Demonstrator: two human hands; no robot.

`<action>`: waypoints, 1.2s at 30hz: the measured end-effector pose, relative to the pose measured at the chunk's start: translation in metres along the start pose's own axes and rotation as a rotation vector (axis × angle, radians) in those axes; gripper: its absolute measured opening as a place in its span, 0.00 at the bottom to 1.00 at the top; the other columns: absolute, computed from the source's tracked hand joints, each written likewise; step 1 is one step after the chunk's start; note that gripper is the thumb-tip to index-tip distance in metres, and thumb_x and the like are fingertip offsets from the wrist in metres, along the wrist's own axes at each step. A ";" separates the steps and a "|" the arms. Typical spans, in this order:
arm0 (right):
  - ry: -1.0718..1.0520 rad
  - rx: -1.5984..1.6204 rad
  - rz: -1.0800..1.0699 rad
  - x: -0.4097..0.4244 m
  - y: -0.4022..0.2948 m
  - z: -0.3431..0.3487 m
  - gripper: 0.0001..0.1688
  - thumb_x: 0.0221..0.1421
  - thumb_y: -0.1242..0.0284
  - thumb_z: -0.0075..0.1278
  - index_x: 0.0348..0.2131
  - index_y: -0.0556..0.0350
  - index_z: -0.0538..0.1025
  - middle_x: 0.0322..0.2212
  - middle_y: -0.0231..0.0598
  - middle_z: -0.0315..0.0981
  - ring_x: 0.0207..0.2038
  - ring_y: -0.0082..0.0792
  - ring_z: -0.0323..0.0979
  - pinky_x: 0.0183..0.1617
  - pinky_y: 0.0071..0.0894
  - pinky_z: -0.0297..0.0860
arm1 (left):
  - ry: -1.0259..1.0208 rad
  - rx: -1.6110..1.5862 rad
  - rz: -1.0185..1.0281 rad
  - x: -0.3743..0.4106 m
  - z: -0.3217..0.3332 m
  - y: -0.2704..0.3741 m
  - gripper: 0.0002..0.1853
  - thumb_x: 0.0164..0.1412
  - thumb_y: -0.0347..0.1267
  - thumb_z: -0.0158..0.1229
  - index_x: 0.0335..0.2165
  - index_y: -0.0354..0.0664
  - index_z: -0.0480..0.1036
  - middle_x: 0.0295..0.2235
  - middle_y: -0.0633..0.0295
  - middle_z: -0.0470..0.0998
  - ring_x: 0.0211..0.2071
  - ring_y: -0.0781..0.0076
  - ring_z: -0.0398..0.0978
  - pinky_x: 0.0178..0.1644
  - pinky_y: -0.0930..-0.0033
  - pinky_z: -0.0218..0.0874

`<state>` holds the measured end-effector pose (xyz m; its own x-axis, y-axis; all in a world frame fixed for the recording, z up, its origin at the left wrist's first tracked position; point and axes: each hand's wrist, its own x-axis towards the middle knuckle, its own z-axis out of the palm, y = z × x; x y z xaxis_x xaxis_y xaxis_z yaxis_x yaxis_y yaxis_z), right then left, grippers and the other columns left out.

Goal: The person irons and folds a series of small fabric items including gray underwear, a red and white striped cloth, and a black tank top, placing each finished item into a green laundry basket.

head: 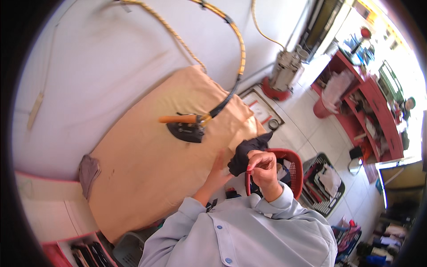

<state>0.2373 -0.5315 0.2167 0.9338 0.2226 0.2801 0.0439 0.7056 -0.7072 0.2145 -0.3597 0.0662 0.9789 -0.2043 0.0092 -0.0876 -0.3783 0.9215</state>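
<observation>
My right hand (265,168) has its thumb and forefinger pinched at the edge of a crumpled dark cloth (247,153), beside the ironing table's right edge. A small red spot shows at the fingertips; what it is cannot be told. My left hand (217,175), blurred, is just left of the cloth with its fingers apart; whether it touches the cloth is unclear. A steam iron (186,128) with an orange handle lies tipped on the peach cover of the table (143,167), its wrapped hose (243,50) arching up.
A red basket (295,170) of clothes stands right of the table, with a dark basket (323,183) of garments beyond. Farther off are a boiler-like metal tank (287,70) and a red desk (377,110). A mauve cloth (89,172) hangs on the table's left corner.
</observation>
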 end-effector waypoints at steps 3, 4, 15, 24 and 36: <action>-0.127 0.043 -0.117 0.029 0.004 0.047 0.06 0.32 0.86 0.50 0.19 0.66 0.75 0.20 0.38 0.68 0.23 0.24 0.64 0.25 0.18 0.59 | -0.296 -0.170 -0.287 -0.002 -0.043 0.018 0.33 0.49 0.33 0.60 0.52 0.36 0.57 0.50 0.49 0.64 0.49 0.63 0.66 0.51 0.68 0.57; -0.169 0.025 -0.134 0.040 0.007 0.060 0.06 0.33 0.86 0.50 0.20 0.66 0.75 0.21 0.38 0.68 0.24 0.26 0.66 0.26 0.19 0.61 | -0.283 -0.272 -0.287 -0.013 -0.051 0.005 0.28 0.52 0.33 0.58 0.50 0.36 0.60 0.47 0.52 0.67 0.46 0.66 0.67 0.49 0.68 0.59; -0.273 0.277 -0.178 0.163 0.079 0.193 0.11 0.49 0.82 0.42 0.34 0.68 0.73 0.29 0.43 0.74 0.33 0.38 0.74 0.41 0.44 0.72 | 0.767 -0.788 0.603 -0.167 -0.394 0.063 0.15 0.60 0.35 0.44 0.41 0.36 0.66 0.41 0.60 0.70 0.44 0.66 0.67 0.52 0.62 0.55; -0.025 0.005 0.184 0.164 0.223 0.192 0.10 0.51 0.74 0.47 0.31 0.65 0.74 0.26 0.37 0.73 0.29 0.29 0.72 0.35 0.33 0.72 | 0.793 -0.162 -0.103 -0.238 -0.409 0.035 0.11 0.52 0.31 0.52 0.33 0.34 0.72 0.26 0.63 0.73 0.31 0.82 0.67 0.34 0.76 0.59; -0.298 -1.748 -0.132 0.167 0.253 0.055 0.18 0.42 0.77 0.52 0.38 0.50 0.72 0.31 0.40 0.72 0.35 0.44 0.70 0.42 0.38 0.64 | 0.343 0.135 -0.113 -0.182 -0.305 -0.063 0.09 0.53 0.32 0.53 0.31 0.38 0.72 0.33 0.56 0.73 0.36 0.59 0.71 0.41 0.66 0.61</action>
<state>0.3849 -0.2785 0.1204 0.8121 0.4717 0.3435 0.5820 -0.6980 -0.4172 0.0977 -0.0234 0.1242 0.9867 0.1506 0.0605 0.0235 -0.5012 0.8650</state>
